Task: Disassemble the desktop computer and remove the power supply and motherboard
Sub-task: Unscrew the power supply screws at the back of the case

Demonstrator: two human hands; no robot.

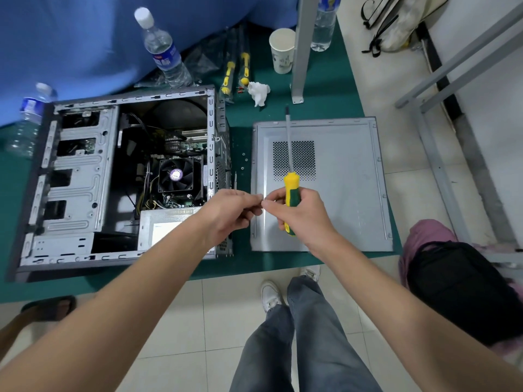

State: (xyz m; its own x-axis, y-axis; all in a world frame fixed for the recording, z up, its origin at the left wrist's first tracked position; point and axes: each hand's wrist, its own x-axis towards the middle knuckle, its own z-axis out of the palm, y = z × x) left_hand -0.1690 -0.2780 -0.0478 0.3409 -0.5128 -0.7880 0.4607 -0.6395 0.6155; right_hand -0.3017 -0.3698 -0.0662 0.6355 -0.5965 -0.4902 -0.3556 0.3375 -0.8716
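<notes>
Gripping screwdriver (290, 193) in right hand (297, 215), fist clenched round yellow-green handle, shaft pointing away over side panel (339, 199). Left hand (230, 212) fingertips pinched, meeting right thumb and forefinger; thing pinched too small to tell. Case (119, 179) open on its side on green table (240, 267), left of panel. PSU (161, 227) in case near corner, partly under left forearm. Fan (177, 175) on motherboard (181, 145) beyond PSU. Loose screws (244, 161) between case and panel.

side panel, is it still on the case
No, the side panel lies flat on the green table to the right of the open case, whose fan and wiring show.
</notes>
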